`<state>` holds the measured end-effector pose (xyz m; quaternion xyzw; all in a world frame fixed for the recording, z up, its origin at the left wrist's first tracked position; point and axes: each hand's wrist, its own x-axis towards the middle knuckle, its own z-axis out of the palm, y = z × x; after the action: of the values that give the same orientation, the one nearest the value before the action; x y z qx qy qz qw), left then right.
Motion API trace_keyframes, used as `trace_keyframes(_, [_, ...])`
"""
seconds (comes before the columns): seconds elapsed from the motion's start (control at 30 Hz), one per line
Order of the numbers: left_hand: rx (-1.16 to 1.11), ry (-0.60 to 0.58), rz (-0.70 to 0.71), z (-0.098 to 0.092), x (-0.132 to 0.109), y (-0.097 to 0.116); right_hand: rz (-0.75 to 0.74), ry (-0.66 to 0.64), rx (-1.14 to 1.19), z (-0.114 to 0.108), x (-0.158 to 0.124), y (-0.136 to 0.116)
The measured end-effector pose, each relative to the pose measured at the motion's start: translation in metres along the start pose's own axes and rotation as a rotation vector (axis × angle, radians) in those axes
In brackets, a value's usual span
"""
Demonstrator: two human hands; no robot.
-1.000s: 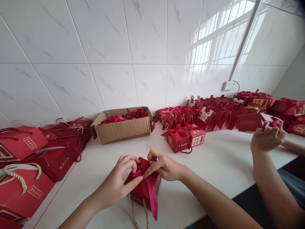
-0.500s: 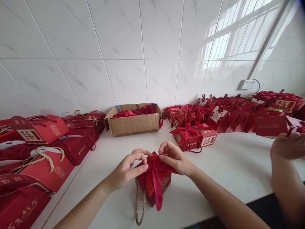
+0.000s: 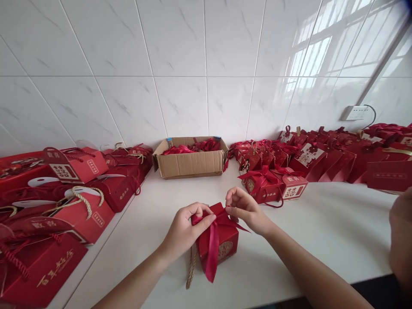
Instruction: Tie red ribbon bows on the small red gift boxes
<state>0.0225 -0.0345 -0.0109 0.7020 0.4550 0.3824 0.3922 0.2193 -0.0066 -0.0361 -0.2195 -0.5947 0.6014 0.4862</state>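
A small red gift box (image 3: 230, 240) stands on the white table in front of me, with gold print on its side. Crimson ribbon (image 3: 212, 253) is looped at its top, and one tail hangs down the front. My left hand (image 3: 193, 223) pinches the ribbon at the left of the bow between thumb and fingers. At the right of the knot, the fingertips of my right hand (image 3: 243, 210) pinch the ribbon too. A twisted gold cord handle (image 3: 191, 266) hangs at the box's left side, partly hidden behind my left hand.
A cardboard box (image 3: 190, 165) of red ribbons stands against the tiled wall. Two ribboned red boxes (image 3: 264, 193) sit just beyond my right hand. Red gift boxes crowd the left (image 3: 51, 270) and back right (image 3: 310, 161). Another person's hand (image 3: 401, 231) is at the right edge.
My left thumb and fingers have closed on the ribbon, and the box has turned a little, showing more of its printed side. The view has swung left.
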Motion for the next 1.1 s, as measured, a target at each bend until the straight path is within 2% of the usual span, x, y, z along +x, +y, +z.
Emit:
trace_keyframes(0.2, [-0.082,-0.024,-0.011,0.0,-0.002,-0.002,0.015,0.015,0.05,-0.003,0.002,0.003])
trace_keyframes(0.43, [-0.145,0.058,-0.092,0.008,0.001,0.001,0.04,0.018,0.12,-0.001,0.002,0.003])
trace_keyframes(0.8, [-0.074,-0.017,-0.035,0.011,0.001,-0.002,0.021,0.106,0.124,-0.007,0.007,0.004])
trace_keyframes(1.0, [-0.052,-0.004,-0.019,0.009,0.002,-0.003,-0.009,0.097,0.086,-0.009,0.01,0.005])
trace_keyframes(1.1, [-0.037,0.048,0.0,0.006,0.003,-0.009,-0.015,0.097,0.032,-0.006,0.01,0.009])
